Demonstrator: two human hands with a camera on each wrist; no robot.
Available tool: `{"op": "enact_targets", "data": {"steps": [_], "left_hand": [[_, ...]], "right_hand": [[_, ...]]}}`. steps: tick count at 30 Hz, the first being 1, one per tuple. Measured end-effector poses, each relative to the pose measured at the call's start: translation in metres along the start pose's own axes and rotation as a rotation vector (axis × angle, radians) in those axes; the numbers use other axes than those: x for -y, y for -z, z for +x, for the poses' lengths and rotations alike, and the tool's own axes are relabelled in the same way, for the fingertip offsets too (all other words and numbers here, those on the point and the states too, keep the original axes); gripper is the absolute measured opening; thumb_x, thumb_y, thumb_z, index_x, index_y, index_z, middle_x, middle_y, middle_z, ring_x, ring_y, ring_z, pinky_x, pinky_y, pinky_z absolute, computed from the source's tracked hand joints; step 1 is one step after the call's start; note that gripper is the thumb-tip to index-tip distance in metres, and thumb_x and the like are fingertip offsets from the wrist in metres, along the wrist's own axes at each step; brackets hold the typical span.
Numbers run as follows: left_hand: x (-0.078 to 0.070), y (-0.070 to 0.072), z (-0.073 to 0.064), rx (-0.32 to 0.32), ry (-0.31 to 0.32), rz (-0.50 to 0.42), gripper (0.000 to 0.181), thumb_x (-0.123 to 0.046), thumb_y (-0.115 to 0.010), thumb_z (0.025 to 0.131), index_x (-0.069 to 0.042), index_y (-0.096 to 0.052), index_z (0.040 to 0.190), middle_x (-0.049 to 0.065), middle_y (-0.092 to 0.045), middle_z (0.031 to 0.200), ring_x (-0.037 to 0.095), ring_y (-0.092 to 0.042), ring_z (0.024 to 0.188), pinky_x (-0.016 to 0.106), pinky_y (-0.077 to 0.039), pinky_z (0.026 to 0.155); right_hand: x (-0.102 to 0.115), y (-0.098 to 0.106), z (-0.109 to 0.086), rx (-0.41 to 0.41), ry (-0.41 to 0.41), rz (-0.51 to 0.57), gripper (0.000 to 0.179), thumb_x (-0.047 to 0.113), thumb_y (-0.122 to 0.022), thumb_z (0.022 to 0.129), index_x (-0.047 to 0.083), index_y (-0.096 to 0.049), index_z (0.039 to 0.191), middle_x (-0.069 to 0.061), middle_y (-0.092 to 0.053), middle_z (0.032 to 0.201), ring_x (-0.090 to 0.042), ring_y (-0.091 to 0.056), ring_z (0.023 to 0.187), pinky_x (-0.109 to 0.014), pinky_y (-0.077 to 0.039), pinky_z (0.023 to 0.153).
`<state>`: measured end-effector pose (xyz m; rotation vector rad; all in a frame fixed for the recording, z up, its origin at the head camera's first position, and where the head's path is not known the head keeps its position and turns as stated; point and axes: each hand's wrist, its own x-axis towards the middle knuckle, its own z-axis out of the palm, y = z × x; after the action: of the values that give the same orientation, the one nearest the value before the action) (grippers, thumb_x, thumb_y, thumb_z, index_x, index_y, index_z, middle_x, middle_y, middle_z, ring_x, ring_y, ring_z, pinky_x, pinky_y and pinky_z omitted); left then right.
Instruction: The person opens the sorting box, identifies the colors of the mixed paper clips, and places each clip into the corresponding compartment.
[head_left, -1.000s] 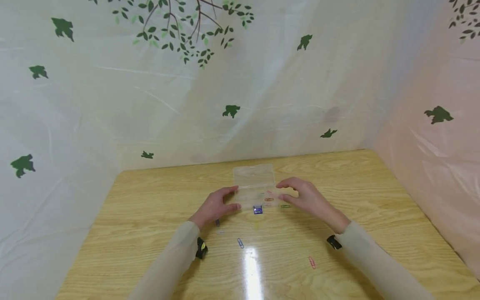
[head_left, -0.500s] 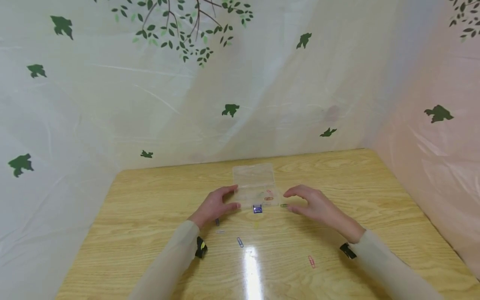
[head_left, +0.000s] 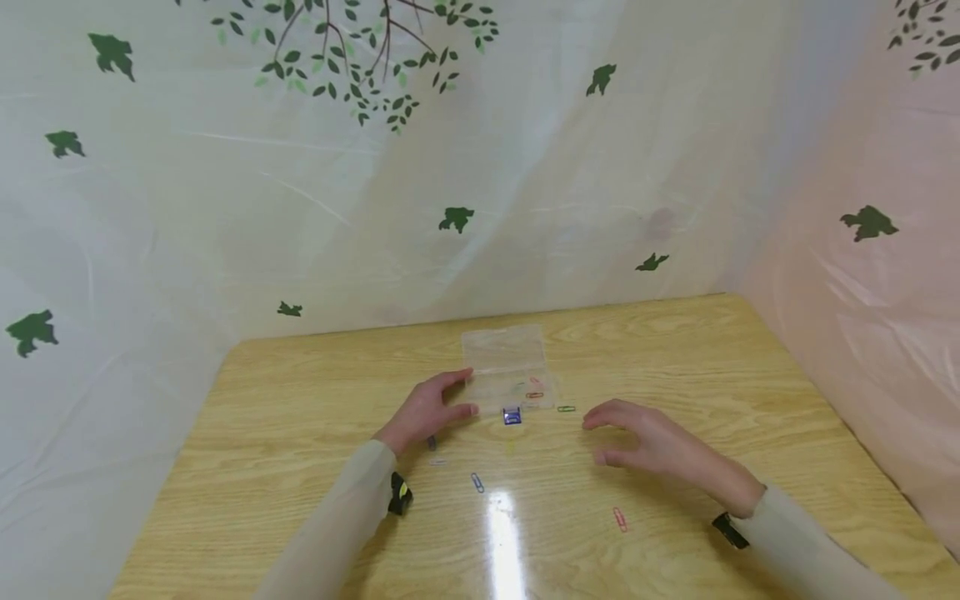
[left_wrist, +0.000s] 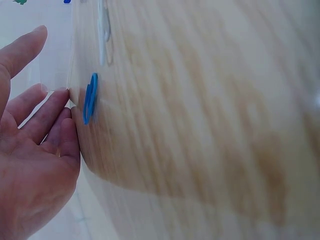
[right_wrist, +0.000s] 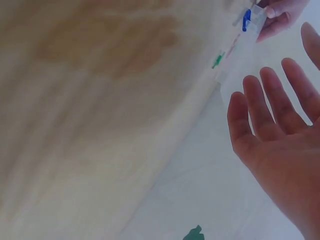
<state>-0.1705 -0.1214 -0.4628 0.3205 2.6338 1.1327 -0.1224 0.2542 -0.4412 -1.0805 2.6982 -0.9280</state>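
1. I have the left hand (head_left: 423,412) holding the clear plastic box (head_left: 498,388) at its left end, thumb at the front corner and index finger further back.
2. I see the right hand (head_left: 660,443) in front and to the right of the box, apart from it, fingers loosely curved and the palm free.
3. The box rests on the wooden table (head_left: 697,358), its lid (head_left: 504,347) laid back behind it.
4. At the middle of the box's front edge I pick out a small blue piece (head_left: 512,416) (too small on my feed to name).
5. Through the box's clear right part I make out a red clip (head_left: 535,395) and a pink one (head_left: 536,380).
6. Just right of the box lies a green clip (head_left: 566,408); just in front, a faint yellow one (head_left: 510,446).
7. Further in front of the box I find a blue clip (head_left: 477,482); toward its left, a dark blue clip (head_left: 431,443) and a pale one (head_left: 438,462).
8. Well to the box's front right lies a pinkish-red clip (head_left: 620,519).
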Motion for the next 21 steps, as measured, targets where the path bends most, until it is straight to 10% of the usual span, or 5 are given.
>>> {"op": "enact_targets", "data": {"steps": [21], "left_hand": [[-0.002,0.001,-0.002,0.004,-0.011,0.028,0.070,-0.034,-0.077,0.095,-0.016,-0.048,0.156,0.008,-0.046,0.159,0.033,-0.036,0.150,0.050,-0.028,0.124]], "right_hand": [[0.001,-0.009,-0.032,0.229,-0.082,-0.004,0.077,0.064,-0.077,0.079,0.018,-0.064,0.139,-0.001,-0.055,0.143,-0.030,-0.052,0.131,-0.055,-0.047,0.106]]}}
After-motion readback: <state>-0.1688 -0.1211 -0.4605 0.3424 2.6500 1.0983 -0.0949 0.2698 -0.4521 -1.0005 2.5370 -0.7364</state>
